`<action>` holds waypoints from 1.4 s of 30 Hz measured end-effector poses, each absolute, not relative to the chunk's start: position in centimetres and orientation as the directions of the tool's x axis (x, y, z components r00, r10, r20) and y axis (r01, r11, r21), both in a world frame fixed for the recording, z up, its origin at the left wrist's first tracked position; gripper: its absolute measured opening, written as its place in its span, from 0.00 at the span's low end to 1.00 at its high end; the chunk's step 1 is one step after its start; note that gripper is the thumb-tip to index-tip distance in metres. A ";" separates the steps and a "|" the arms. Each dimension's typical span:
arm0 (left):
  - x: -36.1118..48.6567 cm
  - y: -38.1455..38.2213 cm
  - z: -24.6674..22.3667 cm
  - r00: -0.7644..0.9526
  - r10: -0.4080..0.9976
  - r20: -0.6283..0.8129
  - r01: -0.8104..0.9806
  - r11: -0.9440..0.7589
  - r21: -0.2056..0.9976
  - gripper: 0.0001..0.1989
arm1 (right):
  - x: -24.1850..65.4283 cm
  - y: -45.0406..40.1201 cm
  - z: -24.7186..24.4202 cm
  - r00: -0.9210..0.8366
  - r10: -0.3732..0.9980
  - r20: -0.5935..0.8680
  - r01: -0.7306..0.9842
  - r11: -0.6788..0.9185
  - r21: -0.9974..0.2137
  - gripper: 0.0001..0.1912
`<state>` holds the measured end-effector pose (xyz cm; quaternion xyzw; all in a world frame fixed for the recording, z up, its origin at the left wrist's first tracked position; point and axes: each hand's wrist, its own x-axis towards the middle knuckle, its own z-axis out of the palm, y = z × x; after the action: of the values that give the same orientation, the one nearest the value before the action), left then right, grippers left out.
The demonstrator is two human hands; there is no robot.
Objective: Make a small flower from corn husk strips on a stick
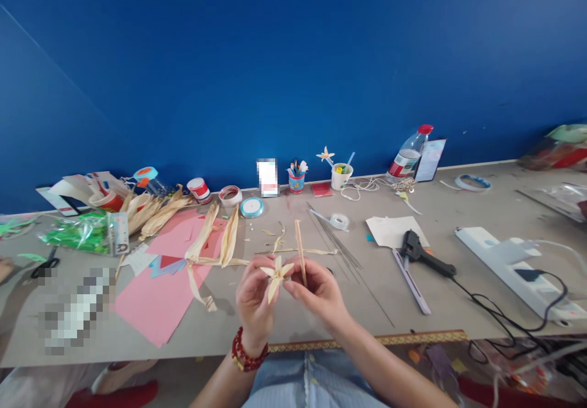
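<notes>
A pale corn-husk flower (277,275) with pointed petals is pinched in my left hand (254,295), which has a red bead bracelet at the wrist. My right hand (318,292) has its thumb by the flower's right side and holds a thin, light husk strip (299,246) that stands up between its fingers. Behind both hands a long narrow husk piece (316,251) lies across the table. Thin wires (337,243) are spread to the right of the strip.
Pink paper (156,304) and dry husks (229,237) lie left. A glue gun (426,255), a purple-handled cutter (411,282) and a power strip (513,273) are right. Cups, tape and a bottle (408,156) line the blue wall. Another person's hand (5,268) shows far left.
</notes>
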<state>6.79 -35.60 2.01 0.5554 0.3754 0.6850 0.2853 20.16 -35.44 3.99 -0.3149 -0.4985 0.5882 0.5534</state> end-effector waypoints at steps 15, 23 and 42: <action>6.8 -35.6 1.8 -0.231 0.799 0.555 -0.028 -0.576 0.817 0.03 | 20.1 -34.8 4.4 -0.200 0.955 0.219 -0.210 0.177 -0.962 0.14; 6.8 -35.6 2.1 -0.234 0.778 0.583 0.061 -0.587 0.807 0.03 | 20.2 -34.8 4.6 -0.250 0.946 0.204 -0.247 0.142 -0.959 0.14; 6.1 -35.7 2.0 -0.131 0.832 0.539 0.055 -0.536 0.842 0.02 | 20.9 -34.3 4.2 -0.313 0.926 0.210 -0.241 0.136 -0.961 0.15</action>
<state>6.07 -35.68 1.97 0.5876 0.3776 0.6503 0.2987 20.87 -34.25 4.17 -0.3041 -0.5631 0.5828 0.5008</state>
